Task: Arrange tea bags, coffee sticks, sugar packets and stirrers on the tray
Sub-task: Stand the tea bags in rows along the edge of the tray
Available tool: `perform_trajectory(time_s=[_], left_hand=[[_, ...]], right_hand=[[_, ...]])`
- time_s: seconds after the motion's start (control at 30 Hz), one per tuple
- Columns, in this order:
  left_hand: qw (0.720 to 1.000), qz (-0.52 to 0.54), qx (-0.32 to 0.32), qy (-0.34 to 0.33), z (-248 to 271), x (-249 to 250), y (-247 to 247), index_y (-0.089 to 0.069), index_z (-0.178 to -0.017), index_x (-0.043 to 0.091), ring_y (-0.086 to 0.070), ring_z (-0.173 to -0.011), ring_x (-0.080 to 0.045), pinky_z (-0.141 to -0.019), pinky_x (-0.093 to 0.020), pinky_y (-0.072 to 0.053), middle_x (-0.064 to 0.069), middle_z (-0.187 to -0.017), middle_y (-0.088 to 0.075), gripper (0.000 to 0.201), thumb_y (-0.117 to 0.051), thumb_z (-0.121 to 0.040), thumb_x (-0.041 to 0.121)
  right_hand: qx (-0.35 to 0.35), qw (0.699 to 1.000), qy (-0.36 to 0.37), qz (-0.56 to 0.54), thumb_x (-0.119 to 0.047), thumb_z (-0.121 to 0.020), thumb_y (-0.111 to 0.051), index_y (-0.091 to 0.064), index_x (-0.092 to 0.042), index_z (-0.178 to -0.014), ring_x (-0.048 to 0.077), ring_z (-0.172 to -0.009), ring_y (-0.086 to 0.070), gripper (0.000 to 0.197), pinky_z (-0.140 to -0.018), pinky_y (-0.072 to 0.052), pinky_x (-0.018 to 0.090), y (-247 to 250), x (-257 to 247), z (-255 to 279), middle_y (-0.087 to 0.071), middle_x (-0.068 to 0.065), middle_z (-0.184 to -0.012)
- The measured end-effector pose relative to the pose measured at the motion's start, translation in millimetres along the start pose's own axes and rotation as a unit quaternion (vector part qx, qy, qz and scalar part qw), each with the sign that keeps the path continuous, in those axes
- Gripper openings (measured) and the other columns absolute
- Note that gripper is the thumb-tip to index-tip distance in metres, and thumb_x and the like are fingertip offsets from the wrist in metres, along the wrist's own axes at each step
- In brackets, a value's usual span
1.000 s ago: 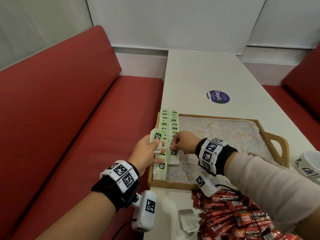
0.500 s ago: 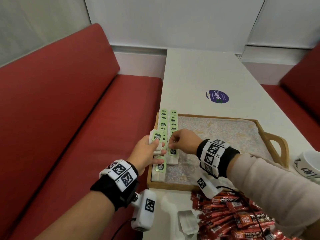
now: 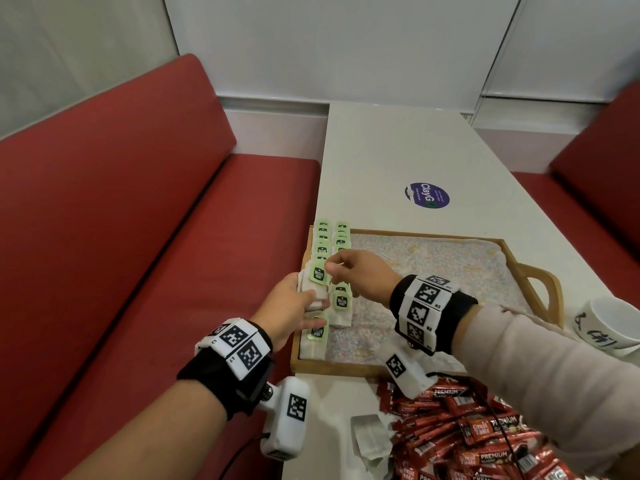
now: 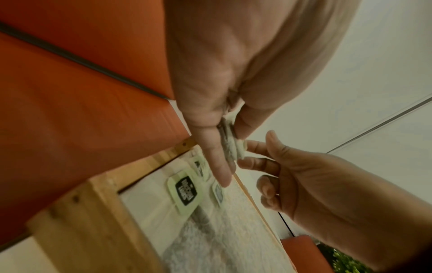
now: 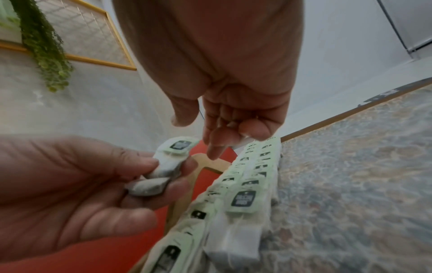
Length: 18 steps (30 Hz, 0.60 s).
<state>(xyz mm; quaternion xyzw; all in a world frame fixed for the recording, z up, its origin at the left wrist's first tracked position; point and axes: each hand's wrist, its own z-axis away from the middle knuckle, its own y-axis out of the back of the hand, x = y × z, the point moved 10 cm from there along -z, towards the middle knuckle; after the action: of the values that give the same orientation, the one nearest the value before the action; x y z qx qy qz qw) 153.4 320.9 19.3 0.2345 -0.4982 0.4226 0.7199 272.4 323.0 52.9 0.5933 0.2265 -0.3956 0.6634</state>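
My left hand (image 3: 308, 299) holds a small stack of white tea bags (image 3: 317, 275) with green tags over the left edge of the wooden tray (image 3: 415, 234). The stack (image 5: 168, 160) sits between thumb and fingers. My right hand (image 3: 332, 266) is just right of it, its fingertips (image 4: 251, 146) touching the top bag (image 4: 233, 147), thumb still apart. Two rows of tea bags (image 3: 341, 306) lie along the tray's left side, on its patterned paper liner. A pile of red coffee sticks (image 3: 467, 438) lies on the table in front of the tray.
A white cup (image 3: 609, 323) stands right of the tray handle (image 3: 540, 289). A loose white packet (image 3: 370, 438) lies beside the coffee sticks. A purple sticker (image 3: 427, 195) marks the table beyond the tray. Red bench seats (image 3: 138, 271) flank the table.
My right hand has left the right row of tea bags on the tray and moved up and left to the stack in my left hand. The left hand has barely moved.
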Motion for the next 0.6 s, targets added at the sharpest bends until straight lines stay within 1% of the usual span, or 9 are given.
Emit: perform_trajectory(time_s=[0.07, 0.1, 0.17, 0.23, 0.3, 0.37, 0.43, 0.5, 0.6], left_hand=[[1.000, -0.018, -0.010, -0.003, 1.4, -0.6, -2.5, -0.048, -0.120, 0.017, -0.065, -0.088, -0.011, -0.062, -0.026, -0.057, -0.002, -0.102, -0.064, 0.029, -0.038, -0.098, 0.000], [1.000, -0.026, -0.012, -0.004, 2.1, -1.2, -2.8, -0.048, -0.122, 0.018, -0.065, -0.089, -0.011, -0.062, -0.025, -0.058, -0.002, -0.104, -0.064, 0.030, -0.041, -0.098, 0.001], [0.999, -0.038, -0.009, -0.007, 2.9, -2.2, -2.0, -0.049, -0.124, 0.017, -0.066, -0.091, -0.012, -0.063, -0.026, -0.058, -0.004, -0.107, -0.064, 0.030, -0.045, -0.098, 0.003], [0.999, -0.040, 0.007, -0.009, 3.9, -2.7, 1.3, -0.050, -0.122, 0.014, -0.065, -0.088, -0.012, -0.065, -0.029, -0.059, -0.005, -0.106, -0.065, 0.025, -0.045, -0.099, 0.007], [0.999, -0.030, 0.035, -0.008, 4.5, -2.7, 8.1, -0.052, -0.118, 0.012, -0.064, -0.083, -0.012, -0.062, -0.028, -0.058, -0.006, -0.104, -0.064, 0.022, -0.040, -0.101, 0.009], [0.998, -0.021, 0.062, -0.008, 4.4, -2.5, 15.8, -0.053, -0.112, 0.012, -0.064, -0.080, -0.012, -0.058, -0.028, -0.057, -0.006, -0.104, -0.062, 0.020, -0.036, -0.102, 0.010], [0.997, -0.017, 0.079, -0.014, 4.4, -1.5, 21.1, -0.053, -0.103, 0.015, -0.064, -0.079, -0.012, -0.061, -0.031, -0.056, -0.005, -0.105, -0.062, 0.020, -0.034, -0.102, 0.011], [0.996, -0.016, 0.088, -0.016, 4.3, -1.5, 23.7, -0.053, -0.098, 0.018, -0.065, -0.080, -0.013, -0.064, -0.032, -0.056, -0.006, -0.108, -0.062, 0.021, -0.034, -0.102, 0.011], [0.995, -0.010, 0.094, -0.015, 4.7, -2.6, 24.2, -0.054, -0.102, 0.016, -0.065, -0.082, -0.013, -0.063, -0.029, -0.058, -0.009, -0.112, -0.061, 0.019, -0.036, -0.102, 0.012]], right_hand=[[0.003, 1.000, 0.007, -0.010, -0.029, -0.093, -0.057, -0.065, -0.012, -0.105, 0.003, -0.055, -0.048, 0.022, -0.057, -0.042, 0.019, 0.3, -2.5, 2.4, -0.063, -0.003, -0.082], [0.007, 1.000, 0.011, -0.010, -0.027, -0.092, -0.060, -0.066, -0.010, -0.101, 0.003, -0.055, -0.048, 0.020, -0.057, -0.042, 0.018, 0.9, -3.5, 3.1, -0.063, -0.003, -0.079], [0.022, 0.999, 0.015, -0.024, -0.022, -0.090, -0.063, -0.067, -0.004, -0.091, 0.005, -0.054, -0.047, 0.018, -0.057, -0.043, 0.019, 4.4, -3.1, 4.5, -0.062, 0.000, -0.076], [0.037, 0.998, 0.007, -0.048, -0.019, -0.090, -0.063, -0.064, -0.006, -0.084, 0.008, -0.051, -0.048, 0.014, -0.052, -0.043, 0.018, 8.9, 0.9, 6.3, -0.061, 0.001, -0.074], [0.049, 0.997, -0.005, -0.061, -0.019, -0.092, -0.060, -0.058, -0.014, -0.079, 0.009, -0.047, -0.050, 0.015, -0.047, -0.040, 0.017, 13.3, 6.2, 8.2, -0.061, 0.001, -0.075], [0.046, 0.997, -0.018, -0.060, -0.018, -0.094, -0.057, -0.055, -0.016, -0.076, 0.009, -0.044, -0.050, 0.018, -0.044, -0.038, 0.017, 16.2, 12.4, 10.1, -0.063, 0.003, -0.078], [0.021, 0.998, -0.030, -0.045, -0.017, -0.095, -0.056, -0.055, -0.016, -0.077, 0.007, -0.042, -0.050, 0.018, -0.040, -0.035, 0.014, 14.7, 17.5, 13.4, -0.064, 0.001, -0.077], [-0.023, 0.999, -0.041, -0.009, -0.017, -0.094, -0.056, -0.056, -0.015, -0.080, 0.006, -0.042, -0.049, 0.015, -0.044, -0.038, 0.014, 7.1, 22.3, 17.6, -0.062, -0.003, -0.074], [-0.099, 0.992, -0.054, 0.053, -0.018, -0.094, -0.058, -0.059, -0.013, -0.086, 0.005, -0.043, -0.049, 0.009, -0.050, -0.039, 0.017, -10.8, 29.3, 23.6, -0.060, -0.005, -0.069]])
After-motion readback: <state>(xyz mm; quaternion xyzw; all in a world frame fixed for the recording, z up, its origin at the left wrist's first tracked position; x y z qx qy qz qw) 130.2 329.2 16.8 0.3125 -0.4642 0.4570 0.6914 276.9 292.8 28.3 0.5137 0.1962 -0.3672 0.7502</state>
